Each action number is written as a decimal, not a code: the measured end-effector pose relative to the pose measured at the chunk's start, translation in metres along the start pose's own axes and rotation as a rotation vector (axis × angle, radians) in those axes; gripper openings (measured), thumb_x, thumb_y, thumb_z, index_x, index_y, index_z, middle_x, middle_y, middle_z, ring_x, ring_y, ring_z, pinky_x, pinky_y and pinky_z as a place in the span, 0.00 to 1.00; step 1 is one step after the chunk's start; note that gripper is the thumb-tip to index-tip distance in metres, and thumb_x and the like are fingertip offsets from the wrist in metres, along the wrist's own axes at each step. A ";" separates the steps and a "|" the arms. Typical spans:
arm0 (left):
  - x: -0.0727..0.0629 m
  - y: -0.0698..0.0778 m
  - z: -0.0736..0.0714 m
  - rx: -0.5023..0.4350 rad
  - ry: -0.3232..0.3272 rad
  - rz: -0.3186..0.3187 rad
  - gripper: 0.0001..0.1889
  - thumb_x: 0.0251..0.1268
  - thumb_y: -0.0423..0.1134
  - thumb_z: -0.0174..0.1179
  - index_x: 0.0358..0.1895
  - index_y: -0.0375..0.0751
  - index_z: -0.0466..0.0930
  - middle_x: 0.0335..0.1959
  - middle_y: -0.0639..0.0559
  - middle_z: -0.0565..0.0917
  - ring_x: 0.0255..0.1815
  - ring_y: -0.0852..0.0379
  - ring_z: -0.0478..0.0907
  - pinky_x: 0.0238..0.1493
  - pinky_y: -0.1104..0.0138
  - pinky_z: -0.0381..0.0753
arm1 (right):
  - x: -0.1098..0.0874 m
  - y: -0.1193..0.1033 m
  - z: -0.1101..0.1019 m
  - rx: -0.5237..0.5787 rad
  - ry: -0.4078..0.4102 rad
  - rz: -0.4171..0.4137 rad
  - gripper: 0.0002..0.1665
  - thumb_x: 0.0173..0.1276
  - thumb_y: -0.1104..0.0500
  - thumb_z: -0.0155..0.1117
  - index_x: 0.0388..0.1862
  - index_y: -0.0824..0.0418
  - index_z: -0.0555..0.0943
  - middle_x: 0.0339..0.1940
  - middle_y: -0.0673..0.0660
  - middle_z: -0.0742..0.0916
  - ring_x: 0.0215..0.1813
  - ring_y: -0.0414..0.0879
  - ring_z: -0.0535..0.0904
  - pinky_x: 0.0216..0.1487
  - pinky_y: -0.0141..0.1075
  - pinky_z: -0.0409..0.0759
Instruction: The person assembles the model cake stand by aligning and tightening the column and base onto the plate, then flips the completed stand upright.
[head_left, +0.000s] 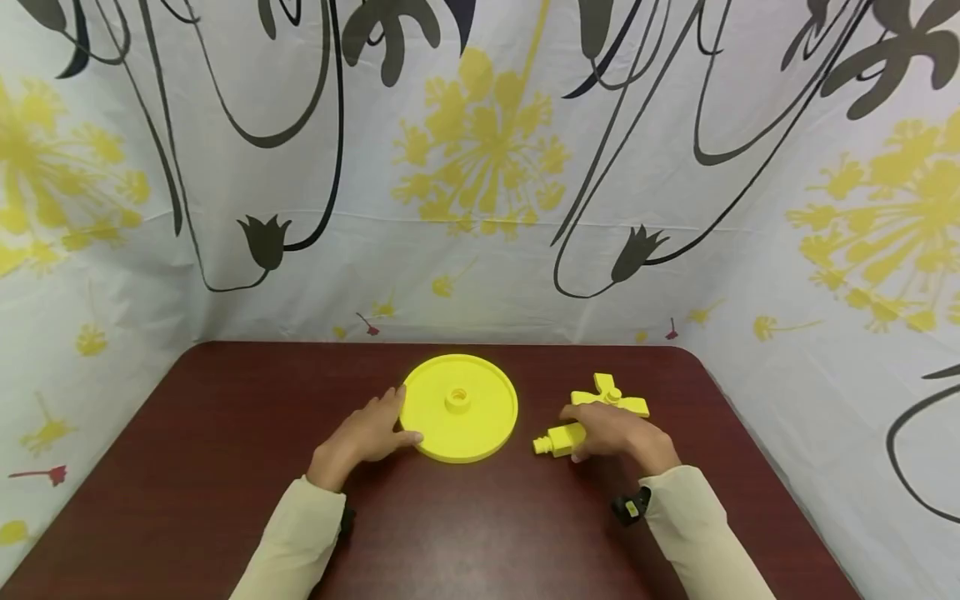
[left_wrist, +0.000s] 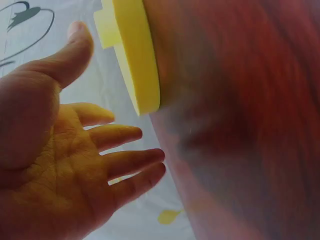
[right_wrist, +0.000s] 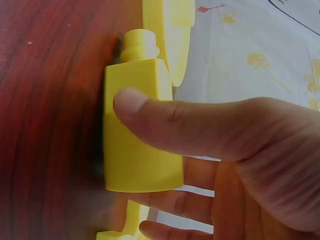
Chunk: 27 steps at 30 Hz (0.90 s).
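Observation:
A flat round yellow disc (head_left: 483, 421) with a raised rim and a short hollow stub at its centre lies on the table. At its left edge is my left hand (head_left: 363, 433), fingers spread and thumb apart; in the left wrist view the palm faces the disc's side (left_wrist: 137, 65) without gripping it. My right hand (head_left: 618, 433) holds a yellow bottle-shaped block (head_left: 564, 439) with a narrow ridged neck. Its thumb presses the flat face of that block (right_wrist: 142, 162) in the right wrist view, with fingers behind. Beyond this hand lies a yellow propeller-like piece (head_left: 633, 407) with flat arms around a knob.
The dark red-brown wooden table (head_left: 247, 417) has rounded far corners. White cloth (head_left: 480, 275) printed with yellow and grey flowers hangs behind it and along both sides. A dark band with a small device (head_left: 630, 506) sits at my right wrist.

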<state>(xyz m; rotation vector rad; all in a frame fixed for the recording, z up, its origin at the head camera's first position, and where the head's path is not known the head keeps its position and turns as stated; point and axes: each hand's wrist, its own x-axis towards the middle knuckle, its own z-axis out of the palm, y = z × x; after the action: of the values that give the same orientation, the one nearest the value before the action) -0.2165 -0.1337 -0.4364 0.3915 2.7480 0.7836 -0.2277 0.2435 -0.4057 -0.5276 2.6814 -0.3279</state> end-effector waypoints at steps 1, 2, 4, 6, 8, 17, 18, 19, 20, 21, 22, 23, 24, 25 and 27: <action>0.001 0.001 0.002 -0.002 -0.006 -0.005 0.48 0.68 0.53 0.62 0.79 0.32 0.45 0.78 0.31 0.52 0.76 0.30 0.53 0.70 0.39 0.60 | 0.000 0.000 0.001 0.003 0.001 -0.002 0.31 0.56 0.61 0.78 0.60 0.60 0.79 0.50 0.52 0.84 0.43 0.46 0.75 0.49 0.46 0.77; 0.001 0.001 0.004 -0.006 -0.012 -0.013 0.48 0.68 0.52 0.63 0.79 0.33 0.45 0.78 0.31 0.52 0.77 0.29 0.52 0.70 0.38 0.59 | 0.001 0.001 0.001 0.004 0.005 -0.005 0.30 0.56 0.62 0.77 0.59 0.60 0.80 0.49 0.52 0.84 0.43 0.46 0.75 0.48 0.45 0.77; 0.002 0.002 0.007 -0.011 -0.019 -0.022 0.48 0.68 0.52 0.63 0.79 0.32 0.45 0.79 0.32 0.51 0.77 0.29 0.51 0.70 0.38 0.59 | 0.002 0.002 0.003 0.005 0.013 -0.011 0.27 0.56 0.63 0.77 0.56 0.59 0.81 0.47 0.51 0.84 0.42 0.46 0.75 0.47 0.45 0.76; 0.003 0.003 0.009 -0.013 -0.022 -0.030 0.48 0.67 0.51 0.64 0.79 0.31 0.45 0.79 0.32 0.51 0.77 0.29 0.51 0.70 0.39 0.58 | 0.003 0.003 0.003 0.007 0.021 -0.021 0.25 0.56 0.63 0.77 0.54 0.58 0.82 0.44 0.50 0.84 0.40 0.45 0.74 0.46 0.44 0.76; 0.005 0.004 0.011 -0.011 -0.026 -0.038 0.49 0.66 0.50 0.65 0.78 0.29 0.45 0.79 0.31 0.50 0.77 0.29 0.50 0.71 0.39 0.58 | 0.004 0.005 0.004 0.009 0.030 -0.038 0.23 0.56 0.61 0.77 0.52 0.57 0.82 0.41 0.48 0.83 0.39 0.45 0.74 0.45 0.43 0.75; 0.007 0.006 0.015 -0.090 -0.034 -0.057 0.49 0.66 0.44 0.66 0.77 0.24 0.43 0.79 0.29 0.44 0.79 0.32 0.44 0.75 0.44 0.52 | 0.011 0.006 0.007 0.130 0.204 -0.121 0.20 0.61 0.53 0.75 0.51 0.57 0.82 0.38 0.48 0.82 0.35 0.42 0.74 0.40 0.38 0.74; 0.007 0.007 0.015 -0.097 -0.030 -0.061 0.49 0.67 0.44 0.66 0.77 0.24 0.43 0.79 0.29 0.44 0.79 0.32 0.44 0.75 0.44 0.52 | 0.012 0.004 0.007 0.156 0.233 -0.121 0.21 0.62 0.52 0.74 0.52 0.57 0.82 0.37 0.48 0.82 0.34 0.42 0.74 0.39 0.37 0.74; 0.007 0.008 0.016 -0.105 -0.025 -0.064 0.48 0.67 0.45 0.66 0.77 0.24 0.44 0.79 0.28 0.44 0.79 0.32 0.44 0.75 0.44 0.53 | 0.015 0.001 0.007 0.184 0.261 -0.117 0.21 0.63 0.52 0.74 0.52 0.57 0.82 0.36 0.49 0.82 0.34 0.42 0.74 0.38 0.37 0.74; 0.006 0.008 0.016 -0.110 -0.020 -0.068 0.48 0.67 0.45 0.65 0.77 0.23 0.44 0.79 0.28 0.45 0.79 0.32 0.45 0.75 0.43 0.53 | 0.017 -0.002 0.007 0.212 0.289 -0.113 0.21 0.63 0.51 0.73 0.53 0.57 0.82 0.36 0.49 0.82 0.33 0.42 0.74 0.38 0.37 0.74; 0.006 0.009 0.017 -0.114 -0.015 -0.074 0.48 0.67 0.45 0.65 0.77 0.23 0.44 0.79 0.28 0.45 0.79 0.32 0.45 0.75 0.43 0.53 | 0.019 -0.006 0.007 0.236 0.317 -0.107 0.21 0.64 0.51 0.73 0.53 0.57 0.82 0.35 0.49 0.82 0.33 0.43 0.74 0.37 0.36 0.74; 0.006 0.010 0.017 -0.119 -0.010 -0.080 0.48 0.67 0.45 0.65 0.77 0.23 0.44 0.79 0.28 0.44 0.79 0.31 0.45 0.75 0.43 0.54 | 0.022 -0.010 0.007 0.252 0.344 -0.104 0.22 0.64 0.51 0.73 0.54 0.57 0.81 0.35 0.49 0.82 0.33 0.43 0.73 0.37 0.36 0.73; 0.006 0.011 0.018 -0.122 -0.004 -0.086 0.48 0.67 0.45 0.65 0.77 0.23 0.44 0.79 0.27 0.44 0.79 0.31 0.45 0.74 0.43 0.54 | 0.024 -0.015 0.007 0.266 0.370 -0.098 0.22 0.64 0.50 0.72 0.54 0.57 0.81 0.36 0.50 0.83 0.32 0.43 0.73 0.36 0.36 0.73; 0.006 0.012 0.018 -0.124 0.003 -0.091 0.48 0.67 0.45 0.65 0.77 0.23 0.44 0.78 0.27 0.44 0.79 0.31 0.46 0.74 0.42 0.55 | 0.027 -0.019 0.007 0.277 0.392 -0.092 0.22 0.65 0.50 0.72 0.55 0.56 0.81 0.36 0.50 0.83 0.32 0.43 0.73 0.36 0.36 0.73; 0.006 0.013 0.018 -0.125 0.008 -0.096 0.48 0.67 0.45 0.65 0.77 0.23 0.44 0.79 0.27 0.44 0.79 0.31 0.46 0.74 0.43 0.55 | 0.030 -0.024 0.007 0.294 0.412 -0.086 0.23 0.65 0.50 0.72 0.56 0.57 0.80 0.37 0.51 0.83 0.32 0.44 0.73 0.36 0.36 0.73; 0.008 0.015 0.019 -0.125 0.017 -0.101 0.48 0.67 0.43 0.66 0.76 0.23 0.45 0.78 0.27 0.44 0.78 0.31 0.46 0.74 0.43 0.56 | 0.036 -0.033 0.007 0.327 0.444 -0.074 0.25 0.66 0.50 0.71 0.58 0.58 0.79 0.40 0.52 0.84 0.33 0.44 0.74 0.36 0.35 0.73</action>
<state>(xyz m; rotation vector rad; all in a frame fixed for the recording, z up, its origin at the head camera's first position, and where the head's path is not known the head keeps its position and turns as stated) -0.2149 -0.1103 -0.4449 0.2206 2.6920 0.9298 -0.2452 0.1978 -0.4137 -0.4990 2.9347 -0.9873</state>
